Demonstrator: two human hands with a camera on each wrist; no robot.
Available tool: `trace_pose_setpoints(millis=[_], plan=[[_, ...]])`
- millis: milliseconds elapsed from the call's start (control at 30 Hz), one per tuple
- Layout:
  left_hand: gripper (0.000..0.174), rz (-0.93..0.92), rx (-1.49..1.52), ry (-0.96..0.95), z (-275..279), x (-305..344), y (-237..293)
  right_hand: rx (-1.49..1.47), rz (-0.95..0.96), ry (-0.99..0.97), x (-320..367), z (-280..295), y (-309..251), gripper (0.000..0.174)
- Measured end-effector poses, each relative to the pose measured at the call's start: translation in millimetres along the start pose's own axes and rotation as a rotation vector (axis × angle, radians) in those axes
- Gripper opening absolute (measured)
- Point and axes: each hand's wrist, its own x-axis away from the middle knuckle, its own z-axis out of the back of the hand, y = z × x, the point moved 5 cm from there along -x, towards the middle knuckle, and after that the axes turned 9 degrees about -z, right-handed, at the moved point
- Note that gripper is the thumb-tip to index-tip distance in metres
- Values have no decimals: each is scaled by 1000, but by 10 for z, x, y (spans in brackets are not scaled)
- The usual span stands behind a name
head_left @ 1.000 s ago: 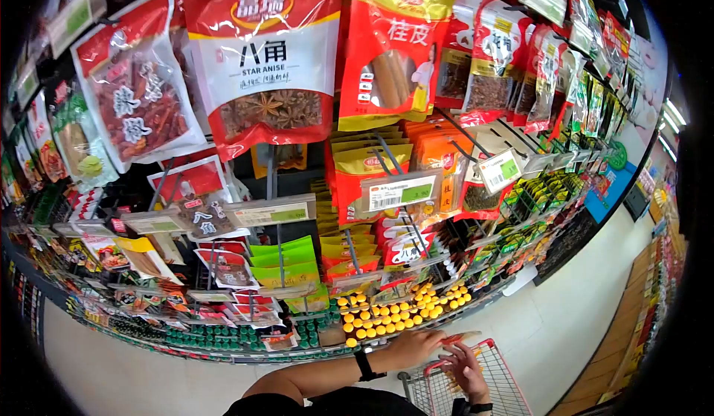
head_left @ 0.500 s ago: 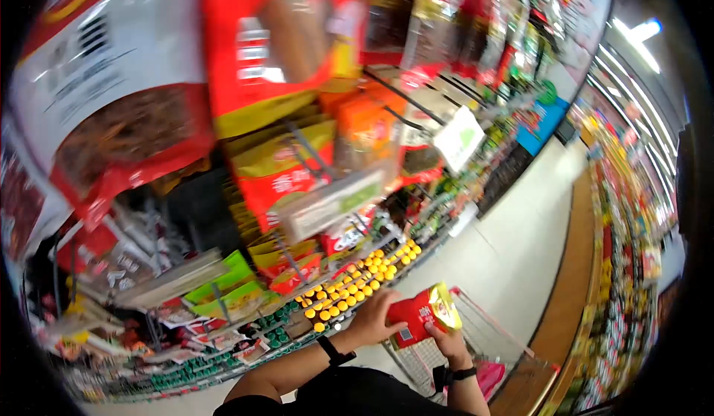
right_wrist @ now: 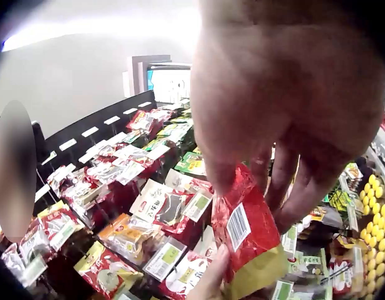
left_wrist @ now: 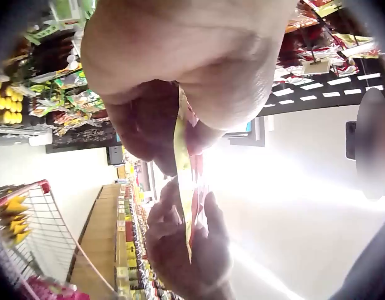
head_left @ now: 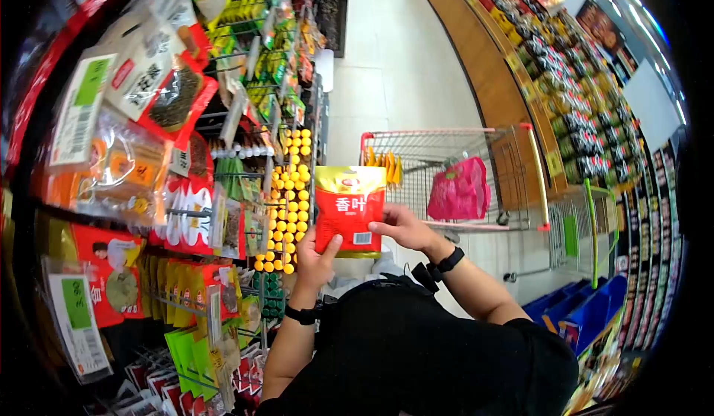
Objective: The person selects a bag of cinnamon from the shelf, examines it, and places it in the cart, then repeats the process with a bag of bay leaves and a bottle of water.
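Both hands hold a red and gold spice packet (head_left: 349, 206) in front of the chest, its printed face turned up to the head camera. The left hand (head_left: 315, 261) grips its lower left corner, thumb on the front. On the opposite side, the right hand (head_left: 405, 230) pinches the edge with its thumb near the barcode. The left wrist view shows the packet (left_wrist: 185, 181) edge-on between the two hands. In the right wrist view the barcode side of the packet (right_wrist: 245, 228) shows below the right palm, and the left thumb (right_wrist: 211, 275) presses its edge.
A shopping cart (head_left: 513, 193) stands just ahead, holding a pink bag (head_left: 459, 189) and several yellow packets (head_left: 387, 167). Racks of hanging spice packets (head_left: 160, 103) line the left, with yellow-capped bottles (head_left: 290, 208) low down. Wooden-fronted shelves (head_left: 476, 59) run along the right.
The view has swung right, from the spice rack to the aisle and cart. The packet, at first edge-on in the hands, has turned face up and now sits before the chest in both hands.
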Motion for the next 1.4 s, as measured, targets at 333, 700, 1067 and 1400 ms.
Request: trace_pose_setpoints(millis=[333,700,1067,1400], plan=[[35,158,63,-100,168,88,-85,603,189,-45,10,-113,-75,19],[23,-30,-730,109,154,-113,45,594,276,271,-462,269,-57,40],[38,116,-988,-287,-926,-711,-592,880,200,-302,-674,1317,147,23],[39,189,-1050,-540,-1427,-1294,-937,622,-368,402,-811,4074,1670,24]])
